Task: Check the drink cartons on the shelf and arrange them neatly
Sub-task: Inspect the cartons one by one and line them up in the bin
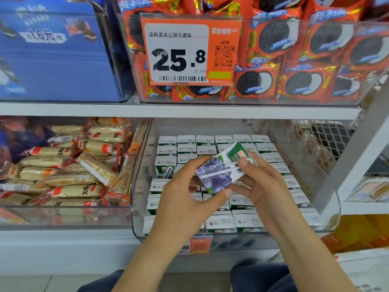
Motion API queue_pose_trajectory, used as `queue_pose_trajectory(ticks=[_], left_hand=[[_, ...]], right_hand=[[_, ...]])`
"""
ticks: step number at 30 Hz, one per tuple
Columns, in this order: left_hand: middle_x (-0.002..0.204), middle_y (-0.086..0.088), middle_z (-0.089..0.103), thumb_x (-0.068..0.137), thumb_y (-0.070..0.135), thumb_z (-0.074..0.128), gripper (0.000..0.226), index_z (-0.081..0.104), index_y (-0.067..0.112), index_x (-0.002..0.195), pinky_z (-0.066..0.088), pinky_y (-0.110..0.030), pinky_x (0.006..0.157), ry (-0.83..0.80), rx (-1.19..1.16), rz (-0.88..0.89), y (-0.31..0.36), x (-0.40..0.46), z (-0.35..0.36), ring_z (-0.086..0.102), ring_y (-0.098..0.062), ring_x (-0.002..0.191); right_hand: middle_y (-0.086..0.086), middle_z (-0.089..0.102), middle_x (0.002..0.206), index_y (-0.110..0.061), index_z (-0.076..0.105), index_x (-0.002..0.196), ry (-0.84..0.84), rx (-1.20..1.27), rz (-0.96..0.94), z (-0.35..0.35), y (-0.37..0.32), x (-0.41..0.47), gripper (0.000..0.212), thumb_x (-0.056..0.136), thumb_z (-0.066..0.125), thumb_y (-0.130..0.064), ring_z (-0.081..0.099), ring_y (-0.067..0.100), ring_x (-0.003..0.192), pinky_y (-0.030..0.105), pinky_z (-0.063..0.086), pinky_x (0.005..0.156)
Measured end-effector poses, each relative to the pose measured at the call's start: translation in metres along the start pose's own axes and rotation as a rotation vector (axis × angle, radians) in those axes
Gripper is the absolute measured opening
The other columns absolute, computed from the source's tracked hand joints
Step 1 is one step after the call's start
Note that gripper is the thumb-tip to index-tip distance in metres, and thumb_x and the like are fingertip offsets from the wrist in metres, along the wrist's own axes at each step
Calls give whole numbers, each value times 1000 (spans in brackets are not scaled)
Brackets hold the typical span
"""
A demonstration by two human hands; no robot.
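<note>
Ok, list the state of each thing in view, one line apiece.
Held carton: lifted, tilted, straw attached.
Left hand: grips the carton's lower end.
Right hand: pinches its upper end.
Cartons in bin: upright, in rows.
Clear bin: open-topped, nearly full.
Price tag: reads 25.8.

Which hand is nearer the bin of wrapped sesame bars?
Left. The left hand holds the lower end of the drink carton, on the side facing the sesame bars; the right hand grips the far side.
</note>
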State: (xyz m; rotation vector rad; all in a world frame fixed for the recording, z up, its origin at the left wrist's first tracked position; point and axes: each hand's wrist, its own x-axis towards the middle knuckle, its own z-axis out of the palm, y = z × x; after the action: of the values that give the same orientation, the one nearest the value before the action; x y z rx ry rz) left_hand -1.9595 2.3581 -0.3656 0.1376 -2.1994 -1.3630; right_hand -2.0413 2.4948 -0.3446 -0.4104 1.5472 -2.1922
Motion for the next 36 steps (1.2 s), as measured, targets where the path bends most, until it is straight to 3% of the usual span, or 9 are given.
queue_pose_trajectory(ticks=[4, 9, 14, 20, 27, 33, 36], left_hand=[[105, 32, 63, 71, 36, 80, 52, 51, 59, 108, 43, -4, 77, -14, 3, 11, 1, 1, 2, 62, 3, 94], [107, 33, 62, 72, 32, 81, 54, 50, 57, 109, 41, -2, 78, -28, 19, 30, -1, 0, 2, 60, 7, 98], [106, 34, 60, 71, 34, 80, 57, 46, 60, 109, 41, -2, 77, -8, 77, 43, -3, 0, 3, 59, 8, 97], [110, 21, 61, 70, 30, 83, 62, 48, 49, 118, 46, -15, 86, 51, 154, 67, -8, 0, 5, 57, -1, 104], [116, 20, 57, 66, 13, 85, 72, 47, 53, 113, 38, -2, 85, 99, 151, 132, -8, 1, 2, 53, 9, 105], [117, 23, 52, 69, 10, 82, 70, 47, 43, 119, 37, 0, 84, 124, 190, 166, -5, 0, 2, 49, 14, 105], [117, 23, 53, 69, 14, 83, 70, 47, 44, 121, 37, -1, 85, 123, 185, 161, -5, 0, 2, 50, 12, 105]], right_hand=[[12, 73, 100, -10, 65, 114, 39, 32, 0, 0, 1, 0, 52, 68, 78, -32, 71, 22, 84, 25, 55, 66], [10, 72, 98, -12, 64, 111, 59, 42, -12, 0, 0, -1, 50, 66, 77, -30, 70, 20, 81, 26, 56, 67], [23, 57, 101, -13, 65, 110, 61, 22, -26, 2, 1, -1, 48, 67, 82, -22, 69, 23, 83, 29, 57, 72], [10, 71, 96, -26, 70, 96, 9, 2, -89, 3, 2, -4, 30, 66, 73, -19, 68, 21, 87, 28, 56, 75], [10, 69, 99, -25, 70, 98, -106, 71, -93, -1, 0, -4, 39, 59, 74, -18, 66, 22, 90, 31, 55, 80], [8, 69, 102, -21, 70, 101, -172, 130, -86, -4, 0, -3, 40, 64, 64, -6, 65, 24, 96, 29, 55, 79], [8, 70, 103, -21, 71, 102, -150, 120, -86, -3, 0, -3, 39, 65, 68, -11, 66, 22, 95, 30, 55, 79]])
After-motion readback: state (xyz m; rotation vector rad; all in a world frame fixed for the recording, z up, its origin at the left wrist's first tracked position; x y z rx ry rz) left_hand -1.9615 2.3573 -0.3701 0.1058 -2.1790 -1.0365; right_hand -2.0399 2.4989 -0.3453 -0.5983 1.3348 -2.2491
